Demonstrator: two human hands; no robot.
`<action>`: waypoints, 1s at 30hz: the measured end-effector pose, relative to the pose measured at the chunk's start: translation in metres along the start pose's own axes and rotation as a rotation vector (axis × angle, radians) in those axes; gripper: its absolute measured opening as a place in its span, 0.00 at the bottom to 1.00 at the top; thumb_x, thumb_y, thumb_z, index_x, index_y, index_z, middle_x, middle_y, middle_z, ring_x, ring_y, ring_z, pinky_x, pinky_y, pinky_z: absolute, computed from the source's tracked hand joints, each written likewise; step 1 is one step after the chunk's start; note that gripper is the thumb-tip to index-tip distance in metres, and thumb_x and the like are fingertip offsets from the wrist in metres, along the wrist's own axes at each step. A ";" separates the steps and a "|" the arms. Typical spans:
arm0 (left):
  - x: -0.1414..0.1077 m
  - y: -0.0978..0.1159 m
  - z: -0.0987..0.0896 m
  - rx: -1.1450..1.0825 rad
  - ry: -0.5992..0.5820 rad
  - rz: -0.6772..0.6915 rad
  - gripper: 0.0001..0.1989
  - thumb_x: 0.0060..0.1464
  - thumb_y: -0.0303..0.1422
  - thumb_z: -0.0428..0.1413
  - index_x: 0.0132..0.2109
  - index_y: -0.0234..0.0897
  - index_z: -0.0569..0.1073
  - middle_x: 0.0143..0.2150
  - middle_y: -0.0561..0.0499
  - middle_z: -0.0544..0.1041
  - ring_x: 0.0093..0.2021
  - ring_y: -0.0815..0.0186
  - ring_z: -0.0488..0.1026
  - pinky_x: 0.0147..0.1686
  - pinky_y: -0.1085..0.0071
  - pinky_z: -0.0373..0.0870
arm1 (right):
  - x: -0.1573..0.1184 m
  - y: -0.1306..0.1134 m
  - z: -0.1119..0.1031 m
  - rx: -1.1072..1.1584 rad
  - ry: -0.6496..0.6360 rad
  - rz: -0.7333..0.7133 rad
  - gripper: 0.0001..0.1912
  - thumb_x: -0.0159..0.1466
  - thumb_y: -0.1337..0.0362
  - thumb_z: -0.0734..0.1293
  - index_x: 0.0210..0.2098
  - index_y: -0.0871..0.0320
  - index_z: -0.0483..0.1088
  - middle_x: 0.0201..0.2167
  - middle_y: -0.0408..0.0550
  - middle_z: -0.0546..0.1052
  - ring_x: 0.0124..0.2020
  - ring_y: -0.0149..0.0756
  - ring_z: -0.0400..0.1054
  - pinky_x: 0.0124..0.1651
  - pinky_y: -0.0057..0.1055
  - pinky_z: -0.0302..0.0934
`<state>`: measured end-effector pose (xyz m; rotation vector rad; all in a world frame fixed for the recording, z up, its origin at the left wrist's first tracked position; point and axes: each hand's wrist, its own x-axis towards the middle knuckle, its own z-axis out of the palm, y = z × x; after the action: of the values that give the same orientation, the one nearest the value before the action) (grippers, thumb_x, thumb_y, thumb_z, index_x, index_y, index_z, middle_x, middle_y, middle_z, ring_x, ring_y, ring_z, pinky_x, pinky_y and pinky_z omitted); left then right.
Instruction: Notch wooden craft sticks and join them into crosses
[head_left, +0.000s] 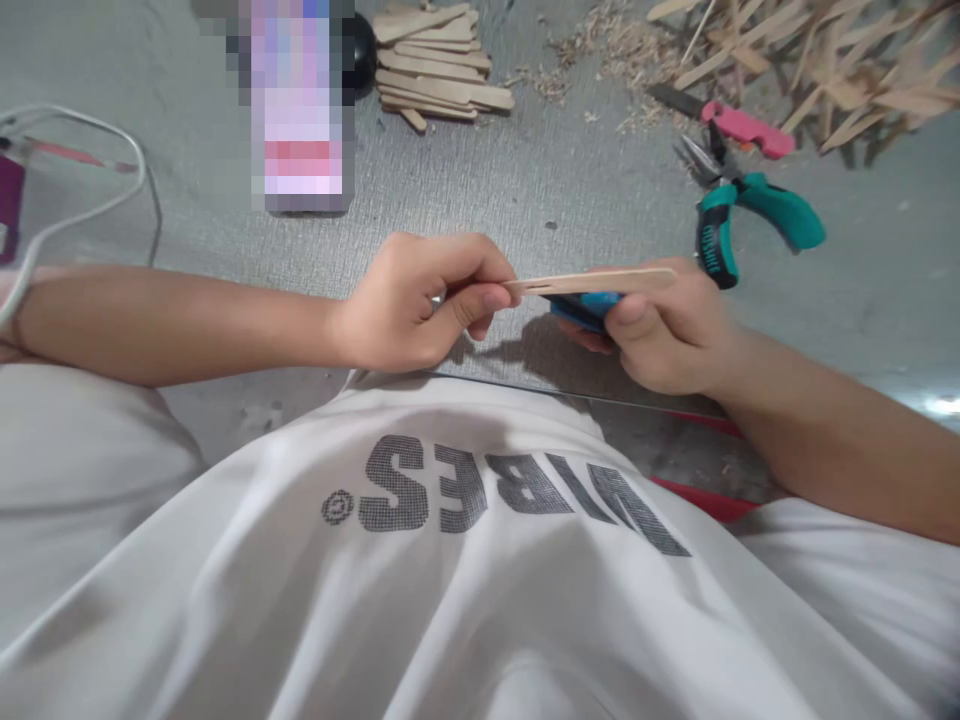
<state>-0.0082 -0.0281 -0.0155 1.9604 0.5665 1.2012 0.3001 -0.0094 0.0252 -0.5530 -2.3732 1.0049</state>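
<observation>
A pale wooden stick (592, 283) spans the gap between my hands, with a small dark slit near its left end. My left hand (439, 300) pinches that left end between thumb and fingers. Wrapped round a blue-handled tool (589, 308), my right hand (664, 325) is closed, and the stick's rounded right end lies over its fingers. A dark blade-like part of the tool points left beneath the stick; the rest is hidden in the palm.
Teal pliers (724, 215) and a pink-handled knife (750, 130) lie at the right on the grey table (450, 200). Wooden sticks (435, 65) are stacked at the back, more (862, 75) scattered back right near shavings. A white cable (82, 215) loops at left.
</observation>
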 end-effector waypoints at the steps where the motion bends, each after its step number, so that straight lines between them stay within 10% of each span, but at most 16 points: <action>1: 0.000 -0.003 0.000 0.006 0.006 0.003 0.22 0.92 0.54 0.55 0.52 0.48 0.83 0.33 0.51 0.87 0.30 0.64 0.85 0.35 0.66 0.82 | 0.001 -0.001 0.001 0.048 0.007 0.014 0.33 0.96 0.38 0.56 0.57 0.55 0.82 0.31 0.39 0.77 0.24 0.26 0.65 0.27 0.27 0.58; 14: 0.011 -0.015 -0.010 0.011 -0.033 -0.012 0.26 0.91 0.55 0.56 0.49 0.42 0.85 0.33 0.52 0.86 0.32 0.65 0.86 0.37 0.68 0.85 | 0.000 -0.014 -0.009 0.491 -0.119 0.536 0.44 0.85 0.20 0.65 0.40 0.54 0.79 0.23 0.40 0.75 0.19 0.28 0.64 0.21 0.29 0.56; 20: 0.011 -0.011 -0.013 0.075 0.015 0.026 0.19 0.88 0.45 0.59 0.47 0.44 0.86 0.35 0.49 0.89 0.33 0.64 0.85 0.37 0.64 0.81 | 0.004 -0.011 -0.011 0.577 -0.188 0.539 0.42 0.86 0.22 0.66 0.40 0.54 0.78 0.20 0.38 0.75 0.17 0.28 0.63 0.21 0.28 0.57; 30: 0.015 -0.067 -0.043 0.430 -0.046 0.213 0.32 0.83 0.68 0.57 0.41 0.50 0.85 0.26 0.51 0.76 0.31 0.56 0.76 0.54 0.45 0.84 | -0.001 -0.024 0.003 -0.078 0.052 0.187 0.37 0.92 0.27 0.57 0.41 0.49 0.71 0.22 0.35 0.68 0.19 0.33 0.61 0.25 0.37 0.51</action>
<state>-0.0388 0.0399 -0.0482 2.4558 0.6450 1.2337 0.2953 -0.0273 0.0414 -0.8328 -2.3556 0.9665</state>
